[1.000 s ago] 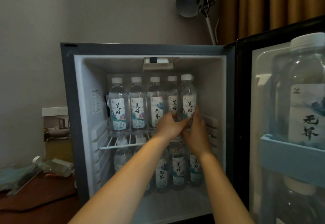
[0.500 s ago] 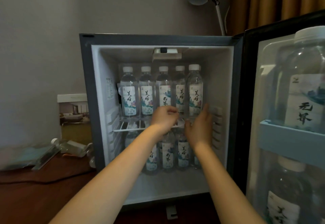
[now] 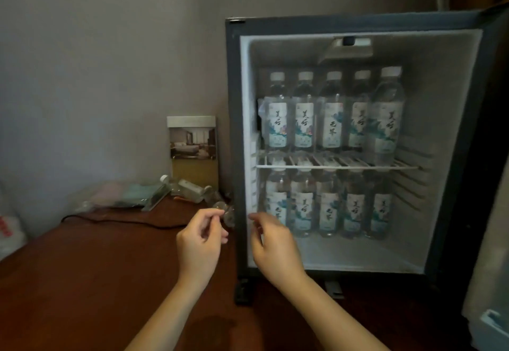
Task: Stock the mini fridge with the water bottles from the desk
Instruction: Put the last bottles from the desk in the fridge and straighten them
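Fridge (image 3: 232,130) stood open; bottles (image 3: 332,122) upright in two full rows, labels forward, packed close to use the shelf (image 3: 338,167) width. My left grip (image 3: 201,240) and right grip (image 3: 272,243) hung empty, fingers loosely curled, at its frame, near spare bottles (image 3: 190,189) lying on the tabletop (image 3: 96,282) — likely next.

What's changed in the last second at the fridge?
Both hands let go of the rightmost top-shelf bottle and pulled back out of the fridge, down and leftward; the left hand and right hand now hover empty before its left edge. Both bottle rows and the loose bottles on the desk stayed put.
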